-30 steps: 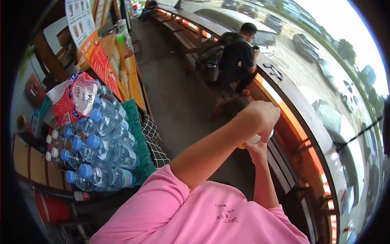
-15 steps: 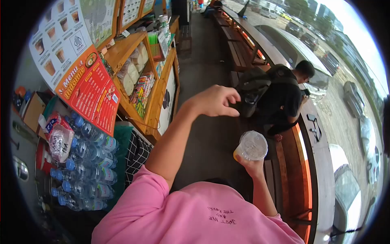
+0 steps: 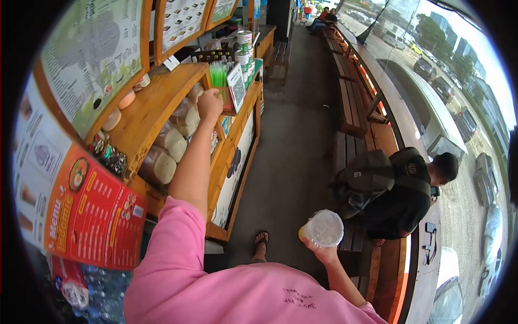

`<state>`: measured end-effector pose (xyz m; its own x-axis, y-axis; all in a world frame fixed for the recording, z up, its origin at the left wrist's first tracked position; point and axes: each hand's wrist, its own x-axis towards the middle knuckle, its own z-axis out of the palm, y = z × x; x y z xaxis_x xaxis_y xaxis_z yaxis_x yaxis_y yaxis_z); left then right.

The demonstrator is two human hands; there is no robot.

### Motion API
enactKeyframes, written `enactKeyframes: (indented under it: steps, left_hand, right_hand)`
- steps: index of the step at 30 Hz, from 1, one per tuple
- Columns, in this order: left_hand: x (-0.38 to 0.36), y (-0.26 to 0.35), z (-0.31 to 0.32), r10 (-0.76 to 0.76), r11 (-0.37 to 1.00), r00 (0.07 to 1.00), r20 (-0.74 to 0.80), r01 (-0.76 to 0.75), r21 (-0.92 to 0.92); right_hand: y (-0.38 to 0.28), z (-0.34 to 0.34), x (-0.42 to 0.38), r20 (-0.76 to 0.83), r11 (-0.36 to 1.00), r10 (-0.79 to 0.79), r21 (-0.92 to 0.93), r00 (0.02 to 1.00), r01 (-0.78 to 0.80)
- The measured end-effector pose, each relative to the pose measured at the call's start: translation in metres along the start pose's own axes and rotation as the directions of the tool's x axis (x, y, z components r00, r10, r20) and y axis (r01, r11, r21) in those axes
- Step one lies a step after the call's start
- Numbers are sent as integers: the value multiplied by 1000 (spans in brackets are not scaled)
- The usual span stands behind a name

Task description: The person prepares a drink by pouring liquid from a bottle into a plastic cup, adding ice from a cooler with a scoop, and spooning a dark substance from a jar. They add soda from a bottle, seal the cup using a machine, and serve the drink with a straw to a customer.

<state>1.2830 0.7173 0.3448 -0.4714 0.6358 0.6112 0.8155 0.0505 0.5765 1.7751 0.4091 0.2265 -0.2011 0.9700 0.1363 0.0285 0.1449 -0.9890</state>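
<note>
My right hand (image 3: 322, 251) is wrapped round a clear plastic cup (image 3: 325, 228) with a see-through lid, held upright in front of me; yellowish liquid shows at its side. My left hand (image 3: 210, 103) is stretched out over the wooden counter, its fingers curled in. It is just in front of a bunch of green straws (image 3: 218, 74) standing in a holder. Whatever is between those fingers, if anything, is hidden. A card with a QR code (image 3: 236, 87) stands beside the straws.
Wrapped goods (image 3: 174, 143) fill the wooden display shelf (image 3: 186, 81). Stacked cans (image 3: 244, 54) stand behind the straws. A seated person with a backpack (image 3: 364, 175) is on the right, by the benches (image 3: 353, 105) and a long ledge. A menu board (image 3: 97, 210) hangs at near left.
I have moved forward along the counter. My left hand has gone from over the walkway to the straws, and its fingers have curled. The cup stays in my right hand.
</note>
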Motion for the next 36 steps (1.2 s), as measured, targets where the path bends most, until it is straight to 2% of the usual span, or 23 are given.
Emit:
enactKeyframes:
  steps: [1,2,3,5,8,12,13,17,20,22,23,26,27,29,30,32,34,36]
  left_hand:
    - [22,3,15,-13,998,998,-54,17,67]
    - [38,5,28,-27,990,994,-103,40,133]
    - [47,8,38,-38,990,995,-91,50,135]
    - [64,15,47,-84,962,992,-96,106,253]
    - [77,15,60,-119,945,990,-71,135,297]
    - [78,6,67,-90,966,988,-126,118,230]
    - [77,13,61,-138,965,985,-99,156,210]
    - [83,-2,67,-117,976,991,-70,127,177]
    - [85,-7,70,-39,965,987,-157,77,250]
    - [84,7,54,-84,993,968,-236,101,62]
    - [87,14,46,-68,996,964,-257,81,37]
    - [90,29,31,-38,994,963,-269,65,93]
    - [94,23,33,-16,999,947,-322,31,41]
    - [96,36,23,14,1000,936,-353,-9,14]
    - [96,44,15,36,999,921,-389,-44,-11]
    - [96,55,4,52,999,912,-407,-51,14]
    - [99,61,-5,140,989,877,-460,-141,32]
    - [98,66,-14,152,987,867,-475,-157,29]
  right_hand:
    - [9,7,13,-32,994,-15,105,999,18]
    - [17,11,27,-31,995,-9,100,999,12]
    - [17,18,38,-42,996,30,86,999,-26]
    - [12,33,56,-87,989,113,105,990,-103]
    - [21,41,84,-98,991,43,134,994,-30]
    - [19,45,109,-108,990,101,109,989,-89]
    - [20,46,115,-110,990,101,110,989,-89]
    - [20,49,129,-126,988,108,126,986,-92]
    - [25,48,132,-114,991,108,94,988,-97]
    - [23,45,134,-101,991,117,77,988,-110]
    - [22,44,133,-87,991,128,57,988,-123]
    - [12,45,135,-71,984,174,57,982,-170]
    - [5,48,139,-76,983,177,61,981,-173]
    - [-8,57,145,-161,980,96,187,982,-66]
    - [-7,56,145,-166,979,103,190,981,-71]
    - [-3,54,146,-147,995,59,83,987,-47]
    - [-7,53,146,-143,992,87,105,986,-72]
    - [-3,51,140,-144,987,113,128,983,-94]
